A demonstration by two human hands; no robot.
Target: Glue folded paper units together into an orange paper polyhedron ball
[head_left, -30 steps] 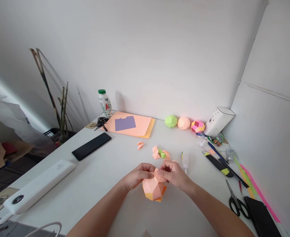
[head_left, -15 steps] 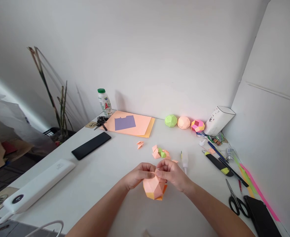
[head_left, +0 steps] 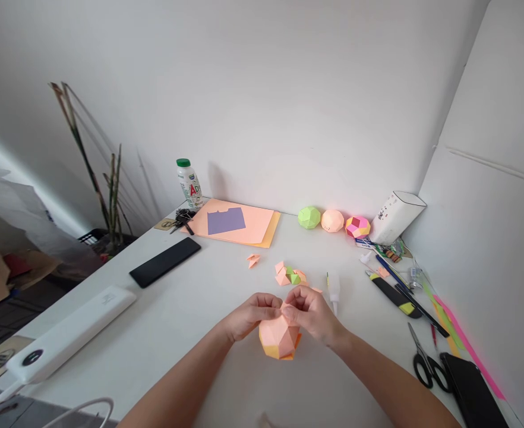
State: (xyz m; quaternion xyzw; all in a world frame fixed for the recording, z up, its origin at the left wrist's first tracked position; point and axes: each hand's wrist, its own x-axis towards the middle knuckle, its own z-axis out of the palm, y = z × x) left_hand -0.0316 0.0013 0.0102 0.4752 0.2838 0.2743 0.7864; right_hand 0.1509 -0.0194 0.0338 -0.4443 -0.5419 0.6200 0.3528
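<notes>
Both hands meet over a faceted peach and orange paper ball [head_left: 278, 340] near the front middle of the white table [head_left: 191, 321]. My left hand [head_left: 249, 316] curls round its upper left side, fingers closed on the paper. My right hand [head_left: 312, 315] pinches the top edge of the same ball from the right. Just beyond the hands lie several small folded paper pieces [head_left: 290, 276] in peach and green, and one more folded piece [head_left: 253, 260] sits further left.
A glue tube [head_left: 334, 290], a cutter [head_left: 395, 296], pens [head_left: 400, 284], scissors [head_left: 426, 364] and a black case [head_left: 473, 389] lie to the right. Three finished paper balls [head_left: 332, 220] line the wall. Paper sheets [head_left: 235, 223], a bottle [head_left: 188, 184], a black phone [head_left: 165, 262] and a white device [head_left: 66, 336] are left.
The hands and the paper ball have shifted very slightly; the fingers have pressed closer together at the ball's top edge. Everything else is as before.
</notes>
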